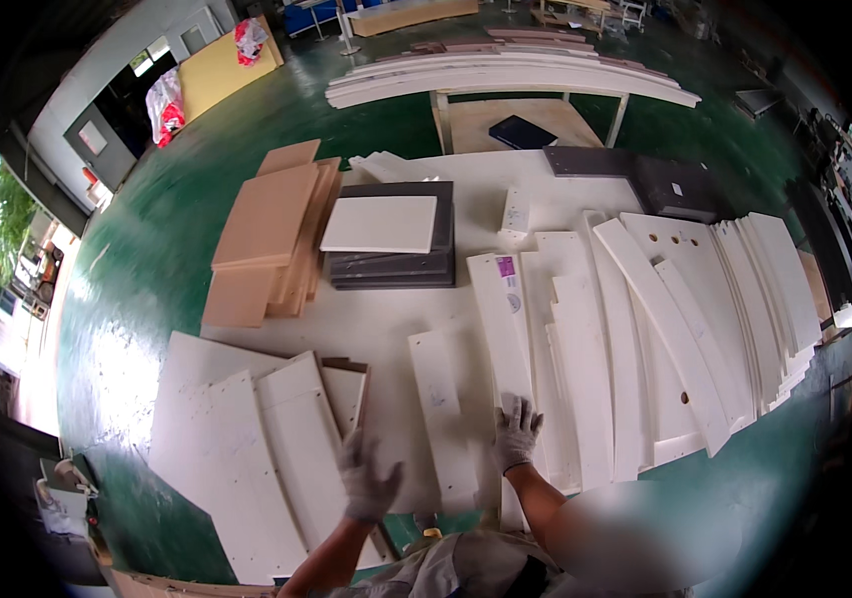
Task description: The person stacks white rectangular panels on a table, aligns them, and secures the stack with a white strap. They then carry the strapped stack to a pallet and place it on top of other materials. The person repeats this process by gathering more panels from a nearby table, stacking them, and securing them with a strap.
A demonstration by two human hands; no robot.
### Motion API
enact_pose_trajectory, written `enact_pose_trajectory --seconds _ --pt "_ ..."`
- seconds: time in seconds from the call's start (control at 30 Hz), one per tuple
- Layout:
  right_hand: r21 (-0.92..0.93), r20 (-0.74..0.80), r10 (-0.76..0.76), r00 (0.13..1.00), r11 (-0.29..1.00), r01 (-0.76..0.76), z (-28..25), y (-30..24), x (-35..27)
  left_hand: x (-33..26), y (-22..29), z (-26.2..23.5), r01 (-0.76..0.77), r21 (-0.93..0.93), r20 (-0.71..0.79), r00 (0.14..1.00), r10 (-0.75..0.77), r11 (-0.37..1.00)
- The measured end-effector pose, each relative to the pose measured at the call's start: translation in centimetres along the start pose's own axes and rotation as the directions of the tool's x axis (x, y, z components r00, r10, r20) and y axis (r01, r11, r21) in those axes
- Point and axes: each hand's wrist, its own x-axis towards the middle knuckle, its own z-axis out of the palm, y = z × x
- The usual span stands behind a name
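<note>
My right hand lies flat and open on a long white panel mid-bench, left hand spread above a shorter strip, and honestly those loosely overlapped boards look ready to slide if I nudge one.

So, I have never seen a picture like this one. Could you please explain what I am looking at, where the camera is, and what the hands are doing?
There is no machine here. A person wears a wide camera on the head, looking down, so the picture is round and straight edges look bent. The two forearms come in from the bottom, both in pale work gloves.

A big worktable stands on a green floor. On it lie many white panels, some curved, a stack of tan boards and a dark stack with a white sheet on top.

The left hand hovers open over a white panel and holds nothing. The right hand lies flat, fingers spread, on a long white strip.
</note>
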Motion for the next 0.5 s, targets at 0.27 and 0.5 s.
enact_pose_trajectory --seconds 0.27,0.5 --pt "0.051 0.033 0.105 0.994 0.993 -0.107 -3.9 5.5 3.3 13.2 1.9 23.1 0.18 0.456 0.437 0.808 -0.396 0.871" --pt "0.14 0.04 0.132 0.99 0.981 -0.137 -8.2 6.1 8.4 21.4 -6.1 25.5 0.203 0.427 0.26 0.906 -0.334 0.881"
